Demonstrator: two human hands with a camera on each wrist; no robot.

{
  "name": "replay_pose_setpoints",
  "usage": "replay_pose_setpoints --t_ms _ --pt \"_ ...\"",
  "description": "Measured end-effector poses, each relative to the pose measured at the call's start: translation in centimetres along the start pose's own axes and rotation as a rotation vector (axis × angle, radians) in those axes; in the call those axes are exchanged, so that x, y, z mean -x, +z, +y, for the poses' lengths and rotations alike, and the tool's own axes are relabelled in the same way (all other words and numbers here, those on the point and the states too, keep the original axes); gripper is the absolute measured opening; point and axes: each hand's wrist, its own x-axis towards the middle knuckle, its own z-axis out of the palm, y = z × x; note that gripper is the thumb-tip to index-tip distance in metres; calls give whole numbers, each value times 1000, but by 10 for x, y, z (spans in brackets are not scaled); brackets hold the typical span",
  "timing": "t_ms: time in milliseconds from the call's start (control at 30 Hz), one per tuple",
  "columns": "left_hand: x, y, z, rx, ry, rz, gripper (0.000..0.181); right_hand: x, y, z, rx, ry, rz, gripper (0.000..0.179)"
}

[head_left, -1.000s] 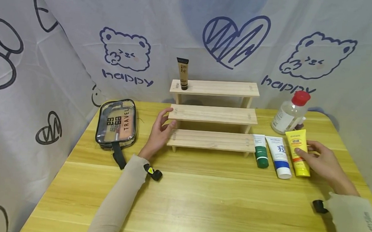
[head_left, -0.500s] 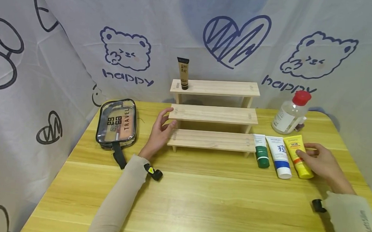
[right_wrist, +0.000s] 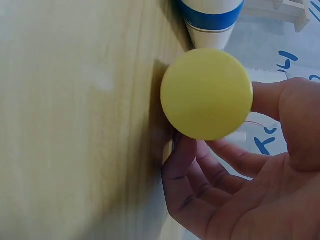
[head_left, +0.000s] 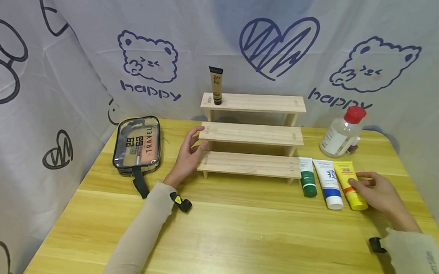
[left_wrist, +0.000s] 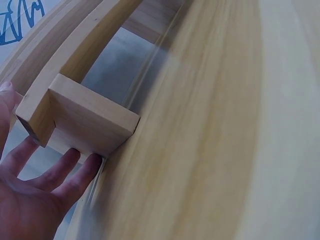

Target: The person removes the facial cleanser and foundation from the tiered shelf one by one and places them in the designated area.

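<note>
The right hand (head_left: 382, 196) pinches the yellow plastic tube (head_left: 349, 190) (long axis front-to-back); the left hand (head_left: 188, 157), spread-fingered, touches the pale wooden tiered shelf (head_left: 251, 133).

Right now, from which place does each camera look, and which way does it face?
Head: worn on the head, facing forward and down at the three-tier wooden shelf; left hand, right hand and both sleeved forearms show.
Left wrist: worn there, facing the shelf's left end; part of the left hand shows.
Right wrist: worn there, facing the yellow tube cap-first; part of the right hand shows.
Head and right wrist share that yellow tube.
</note>
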Motion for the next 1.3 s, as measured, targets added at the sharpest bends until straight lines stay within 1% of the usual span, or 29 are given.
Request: replay_pose_setpoints --t_ms 100,233,400,467,533,700,767,1000,1067,1300 --pt "0 0 0 3 1 -4 54 1 -2 0 2 10 12 85" --pt "-1 0 0 13 6 -6 54 2 -9 -4 -28 7 49 86" --pt "-1 0 0 18 6 -5 54 6 -15 -19 -59 -26 105 85" --pt "-1 0 0 16 6 -3 55 8 -14 -29 -58 -44 131 84" --pt "0 -1 0 20 5 -3 55 9 -14 -40 -70 -80 151 81" --pt "0 0 1 26 3 -6 55 14 -11 -73 -152 -174 168 71" --pt "0 0 1 23 4 -8 55 16 -10 -86 -183 -193 168 68" --pt "-2 0 1 22 13 -14 55 16 -6 -126 -247 -220 186 65" --pt "-3 0 1 24 15 -14 55 15 -5 -137 -260 -257 187 61" --pt "-1 1 3 24 6 -8 55 13 -2 -169 -303 -468 196 47"
